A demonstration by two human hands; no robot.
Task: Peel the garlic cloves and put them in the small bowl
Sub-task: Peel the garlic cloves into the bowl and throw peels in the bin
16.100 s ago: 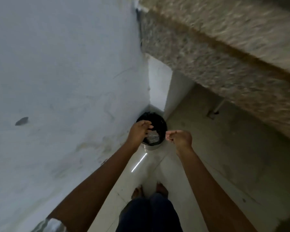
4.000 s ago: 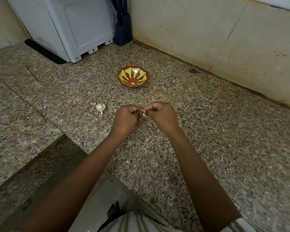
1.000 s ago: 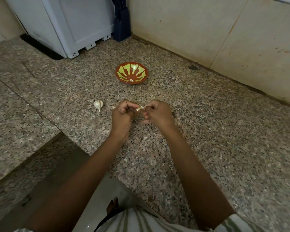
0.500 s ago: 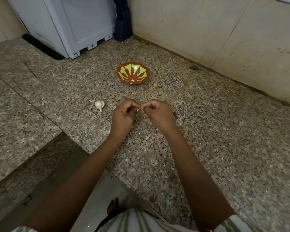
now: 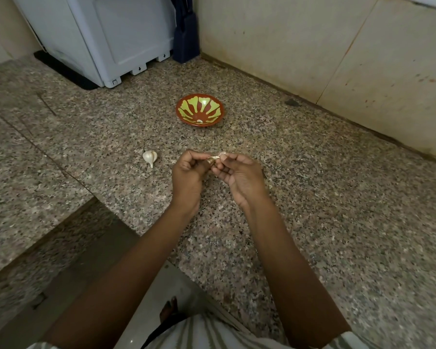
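Above the granite counter my left hand [image 5: 186, 177] and my right hand [image 5: 239, 176] meet fingertip to fingertip, both pinching one small garlic clove [image 5: 218, 156] with pale skin curling off it. A garlic bulb [image 5: 149, 157] lies on the counter just left of my left hand. The small red bowl with green petals [image 5: 186, 114] stands farther back, behind my hands, and one pale peeled clove [image 5: 199, 120] lies inside it near the front wall.
A white appliance [image 5: 106, 39] stands at the back left, with a dark blue object [image 5: 185, 44] beside it in the corner. Beige wall tiles [image 5: 312, 51] run along the back right. The counter edge drops to the floor at lower left, by my feet.
Since 16 s ago I have left the black bin on the floor and stand at the counter. In the last second my right hand has turned palm-up and the clove shows more between the fingertips.
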